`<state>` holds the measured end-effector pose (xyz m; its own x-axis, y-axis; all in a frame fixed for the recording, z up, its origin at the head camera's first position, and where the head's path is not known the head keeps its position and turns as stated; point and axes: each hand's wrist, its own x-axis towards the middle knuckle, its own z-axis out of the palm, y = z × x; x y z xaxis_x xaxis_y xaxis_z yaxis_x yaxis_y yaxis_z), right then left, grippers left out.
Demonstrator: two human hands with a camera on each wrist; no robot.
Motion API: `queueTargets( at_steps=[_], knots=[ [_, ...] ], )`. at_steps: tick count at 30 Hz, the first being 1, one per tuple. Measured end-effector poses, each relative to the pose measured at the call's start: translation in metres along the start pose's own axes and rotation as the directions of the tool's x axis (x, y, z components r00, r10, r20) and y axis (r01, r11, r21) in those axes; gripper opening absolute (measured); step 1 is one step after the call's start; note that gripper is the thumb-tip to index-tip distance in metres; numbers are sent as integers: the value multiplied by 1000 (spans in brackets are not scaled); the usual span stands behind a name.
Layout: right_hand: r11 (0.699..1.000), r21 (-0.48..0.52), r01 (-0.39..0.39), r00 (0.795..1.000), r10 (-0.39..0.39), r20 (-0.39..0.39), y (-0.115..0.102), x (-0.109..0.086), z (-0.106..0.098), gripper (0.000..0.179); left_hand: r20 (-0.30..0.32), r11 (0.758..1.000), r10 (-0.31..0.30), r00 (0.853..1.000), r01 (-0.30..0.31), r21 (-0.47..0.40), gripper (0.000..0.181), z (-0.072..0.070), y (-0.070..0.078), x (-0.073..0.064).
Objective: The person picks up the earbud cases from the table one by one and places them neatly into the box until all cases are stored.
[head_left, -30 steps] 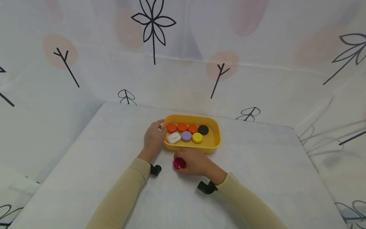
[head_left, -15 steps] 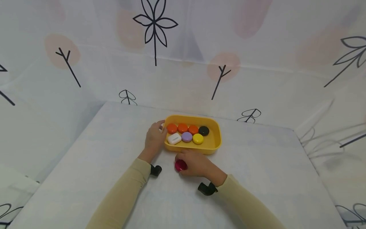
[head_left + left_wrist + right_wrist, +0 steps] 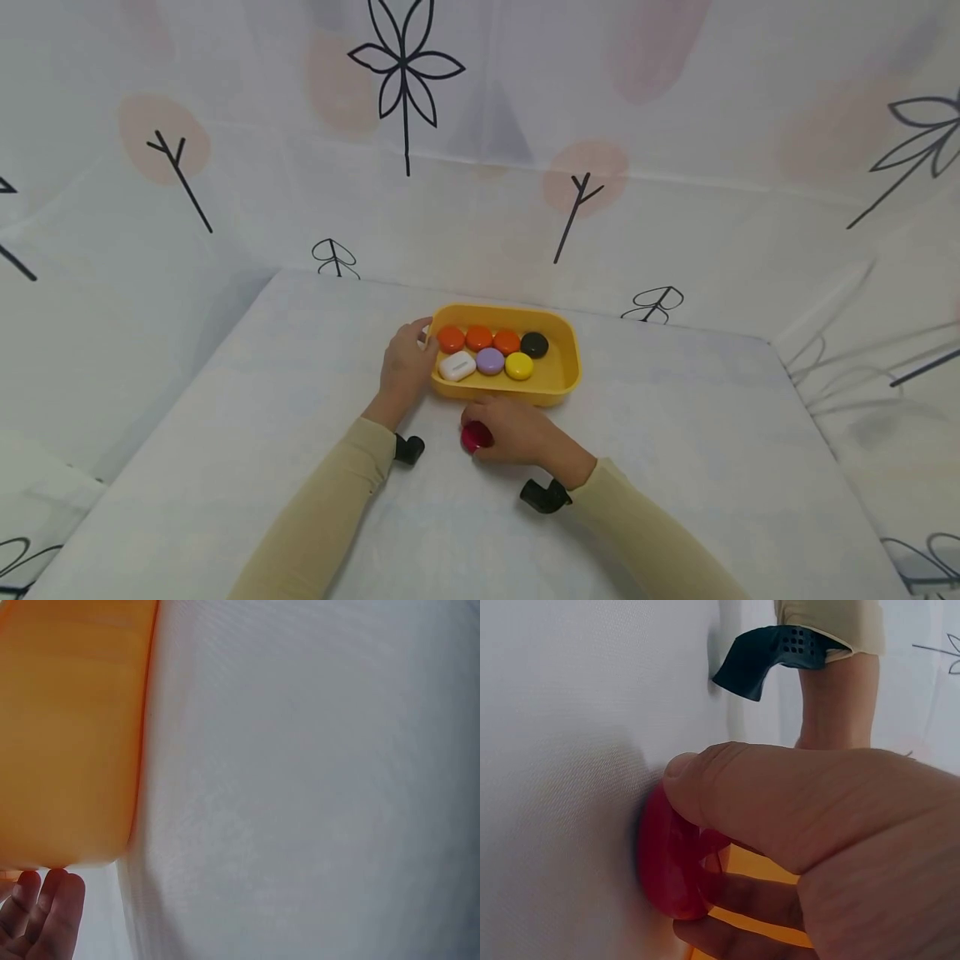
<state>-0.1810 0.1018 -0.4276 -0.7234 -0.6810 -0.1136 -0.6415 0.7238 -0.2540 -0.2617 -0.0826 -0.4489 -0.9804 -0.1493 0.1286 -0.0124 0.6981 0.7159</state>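
Observation:
In the head view a yellow tray (image 3: 561,371) holds glossy round pieces: several orange ones (image 3: 478,338), a black one (image 3: 534,344), a purple one (image 3: 490,361) and a yellow one (image 3: 519,366). A white rounded block (image 3: 457,366) sits with them. My left hand (image 3: 405,367) holds the tray's left end at the rim; its fingertips (image 3: 71,889) meet the end wall in the left wrist view. Just in front of the tray, my right hand (image 3: 517,429) pinches a shiny dark-red round piece (image 3: 667,859) between thumb and fingers, close against the cloth.
White cloth covers the table (image 3: 712,450), and a patterned sheet (image 3: 480,217) rises behind the tray. Black curved mounts (image 3: 545,495) sit at both wrists.
The view has shifted slightly. My right hand keeps the dark-red piece at nearly the same spot, and my left hand stays at the tray.

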Motion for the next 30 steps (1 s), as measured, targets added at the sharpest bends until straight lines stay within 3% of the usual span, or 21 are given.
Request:
queueTargets(
  at_steps=[8,21,30],
  knots=[
    [1000,-2,-1,1000,1,-4,2,0,4,37,-5,1000,28,1000,-28,-8,42,0,-2,-1],
    [998,4,67,994,-67,-83,3,-1,4,29,7,1000,-9,1000,9,2,42,1,0,0],
    [996,38,76,994,-73,-85,3,-1,-5,31,5,1000,-15,1000,15,-7,42,2,0,0]
  ],
)
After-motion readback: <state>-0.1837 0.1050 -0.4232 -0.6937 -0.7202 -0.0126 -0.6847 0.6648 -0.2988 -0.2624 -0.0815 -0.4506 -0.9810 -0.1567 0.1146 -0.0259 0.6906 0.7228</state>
